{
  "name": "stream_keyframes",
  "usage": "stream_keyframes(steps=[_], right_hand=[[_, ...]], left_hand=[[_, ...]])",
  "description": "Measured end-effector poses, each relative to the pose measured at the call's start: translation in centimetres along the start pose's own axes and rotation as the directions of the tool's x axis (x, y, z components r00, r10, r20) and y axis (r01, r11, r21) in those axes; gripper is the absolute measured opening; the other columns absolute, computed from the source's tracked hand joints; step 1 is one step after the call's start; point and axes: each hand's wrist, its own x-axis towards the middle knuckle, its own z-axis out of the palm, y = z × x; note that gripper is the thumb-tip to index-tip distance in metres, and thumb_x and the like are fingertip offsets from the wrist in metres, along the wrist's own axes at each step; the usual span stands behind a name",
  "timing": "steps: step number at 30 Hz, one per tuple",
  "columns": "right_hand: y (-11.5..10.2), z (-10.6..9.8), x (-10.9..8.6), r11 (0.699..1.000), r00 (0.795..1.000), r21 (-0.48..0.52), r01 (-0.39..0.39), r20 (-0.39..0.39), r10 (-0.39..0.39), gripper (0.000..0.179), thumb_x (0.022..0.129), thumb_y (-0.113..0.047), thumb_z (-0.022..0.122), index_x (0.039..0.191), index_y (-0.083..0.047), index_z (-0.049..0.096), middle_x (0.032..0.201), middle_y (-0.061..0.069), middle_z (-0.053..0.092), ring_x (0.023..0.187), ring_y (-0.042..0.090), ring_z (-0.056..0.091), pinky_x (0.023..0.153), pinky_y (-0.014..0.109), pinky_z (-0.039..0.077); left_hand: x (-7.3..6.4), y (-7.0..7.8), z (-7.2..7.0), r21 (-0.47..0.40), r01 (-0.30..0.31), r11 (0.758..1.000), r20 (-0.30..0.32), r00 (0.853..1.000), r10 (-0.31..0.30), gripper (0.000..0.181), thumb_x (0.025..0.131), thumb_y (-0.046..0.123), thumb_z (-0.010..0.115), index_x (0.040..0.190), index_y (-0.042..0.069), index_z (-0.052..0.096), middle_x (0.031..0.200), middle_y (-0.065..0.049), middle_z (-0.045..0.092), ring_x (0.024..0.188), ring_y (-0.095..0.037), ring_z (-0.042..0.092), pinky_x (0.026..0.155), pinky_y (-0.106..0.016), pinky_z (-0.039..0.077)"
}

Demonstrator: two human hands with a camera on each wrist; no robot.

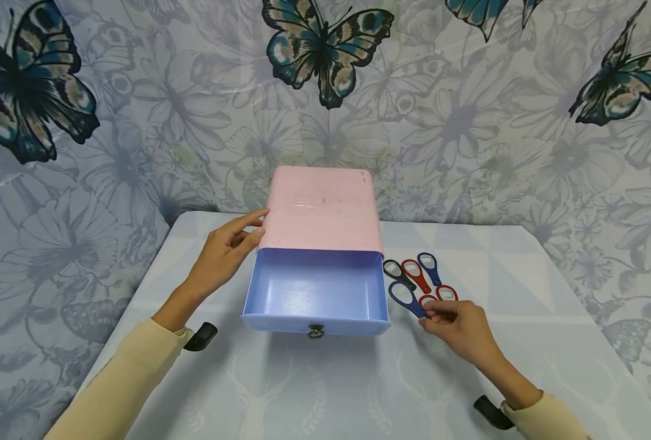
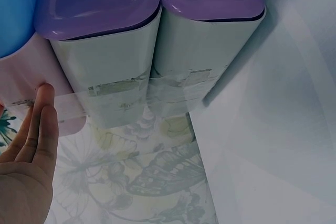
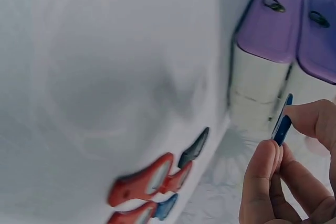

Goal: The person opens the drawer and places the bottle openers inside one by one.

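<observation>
My left hand (image 1: 215,256) rests its straight fingers against the left side of a pink box (image 1: 325,214). Its blue drawer (image 1: 314,269) is pulled out toward me, bare inside, with a small metal knob (image 1: 316,332) on the front. Right of the drawer, my right hand (image 1: 463,333) pinches a flat blue ring-ended piece (image 1: 418,310) between thumb and fingers; it appears edge-on as a thin blue piece (image 3: 282,127) in the right wrist view. Similar black (image 1: 392,269), red (image 1: 415,275) and blue (image 1: 429,267) ring-ended pieces lie close beyond it on the table.
Below the pink box, pale casings with purple drawers (image 2: 105,3) are stacked, their knobs visible in the right wrist view. The white table (image 1: 496,263) meets butterfly-patterned cloth (image 1: 468,153) at the back. Black wrist devices (image 1: 201,337) sit by both sleeves.
</observation>
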Motion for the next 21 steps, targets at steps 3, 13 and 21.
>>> stream_keyframes(steps=[3, 13, 21], right_hand=[[-0.6, -0.6, 0.1, 1.0, 1.0, -0.006, 0.016, -0.007, -0.016, 0.021, 0.077, -0.01, 0.086, 0.095, -0.003, 0.079, 0.08, 0.003, 0.074, 0.065, 0.002, 0.065, 0.061, 0.018, 0.054], [-3.9, -3.3, -0.3, 0.999, 1.0, 0.043, 0.014, 0.016, -0.014, 0.024, 0.082, -0.014, 0.083, 0.102, -0.003, 0.078, 0.088, 0.006, 0.074, 0.069, 0.005, 0.067, 0.064, 0.021, 0.055], [-6.0, -4.5, -1.2, 0.992, 0.992, -0.009, 0.125, -0.011, -0.125, 0.02, 0.081, -0.017, 0.085, 0.099, -0.011, 0.079, 0.081, -0.003, 0.072, 0.071, 0.006, 0.066, 0.066, 0.021, 0.054]], left_hand=[[0.0, 0.0, 0.0, 0.0, 0.0, 1.0, -0.001, 1.0, 0.0, 0.045, 0.105, 0.029, 0.055, 0.149, 0.035, 0.049, 0.131, -0.008, 0.061, 0.077, -0.019, 0.064, 0.06, -0.029, 0.042], [0.1, 0.0, -0.1, -0.004, 0.012, 1.0, 0.003, 1.0, -0.012, 0.045, 0.105, 0.031, 0.055, 0.149, 0.037, 0.048, 0.132, -0.007, 0.061, 0.078, -0.019, 0.064, 0.06, -0.03, 0.041], [0.0, 0.2, -0.2, -0.004, 0.016, 1.0, 0.004, 1.0, -0.016, 0.046, 0.105, 0.033, 0.054, 0.15, 0.035, 0.048, 0.133, -0.008, 0.06, 0.092, -0.019, 0.069, 0.068, -0.031, 0.046]])
